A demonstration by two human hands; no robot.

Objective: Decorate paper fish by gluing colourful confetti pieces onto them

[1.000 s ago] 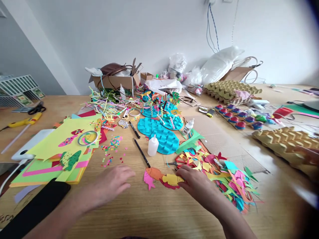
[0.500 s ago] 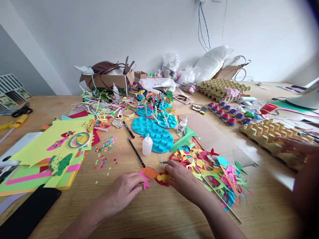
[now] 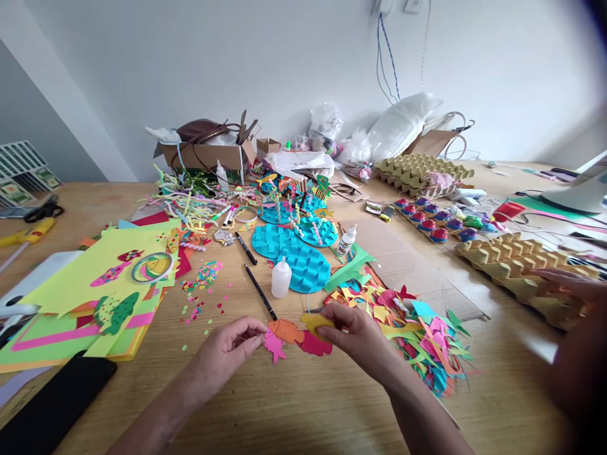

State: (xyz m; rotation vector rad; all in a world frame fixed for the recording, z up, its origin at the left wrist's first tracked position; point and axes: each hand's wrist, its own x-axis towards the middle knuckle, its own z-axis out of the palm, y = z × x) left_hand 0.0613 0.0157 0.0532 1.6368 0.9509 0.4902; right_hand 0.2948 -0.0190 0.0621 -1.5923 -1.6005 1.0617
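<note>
— Where's the yellow fish (image 3: 309, 321)?

— In the right hand (image 3: 353, 332). Thumb and forefinger are clamped on its right end, so it sticks out leftward from the fingers, its long axis roughly side to side, partly covering the red piece (image 3: 317, 344) from this view.

— And the left hand (image 3: 232, 351)?

— Its thumb and forefinger almost meet at the left edge of the pink fish (image 3: 275, 345). I can't tell whether they grip it or merely touch it.

— What lies between the hands?

— The orange fish (image 3: 284, 330), on the worktop (image 3: 265, 411), also long from left to right, overlapping the pink fish and reaching the red piece. The left hand is nearer to it.

— Any containers?

— A squeeze bottle (image 3: 281, 279) stands upright just beyond them; how full it is, I can't tell. A labelled bottle (image 3: 348, 240) is farther back, to the right. Against the wall, a cardboard box (image 3: 199, 158) holds a brown bag (image 3: 202, 131). Beside it is a small box (image 3: 268, 145), its contents hidden.
</note>
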